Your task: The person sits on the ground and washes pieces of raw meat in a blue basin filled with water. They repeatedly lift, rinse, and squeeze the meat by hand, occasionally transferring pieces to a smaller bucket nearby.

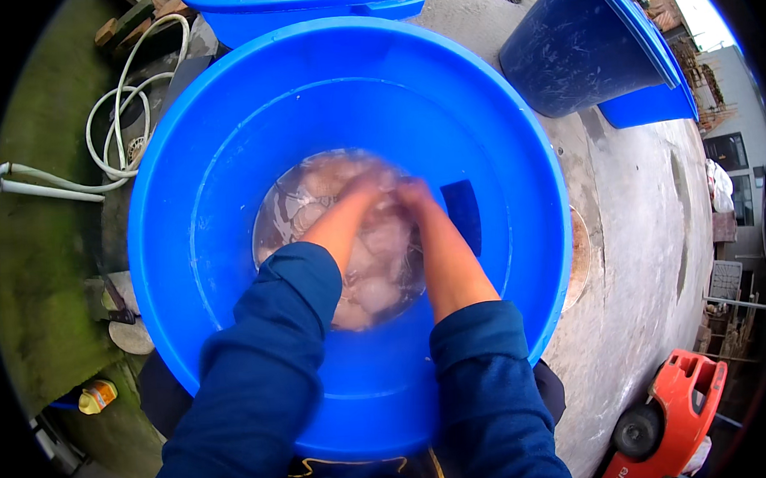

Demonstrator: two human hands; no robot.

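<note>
Just toward one o'clock of the blue tub's (471, 107) centre, our left grip (370, 182) and right grip (411, 189) blur at pale, wet lumps (377, 295); we cannot tell either's hold.

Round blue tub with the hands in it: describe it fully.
The round blue tub looks like plastic and stands upright below the camera, with a thick rim, sloping wall, faint pale line inside and dark patch at right. Liquid and pale, lumpy pieces cover its bottom. The left hand and right hand reach in, blurred; whether they touch the tub is unclear.
</note>
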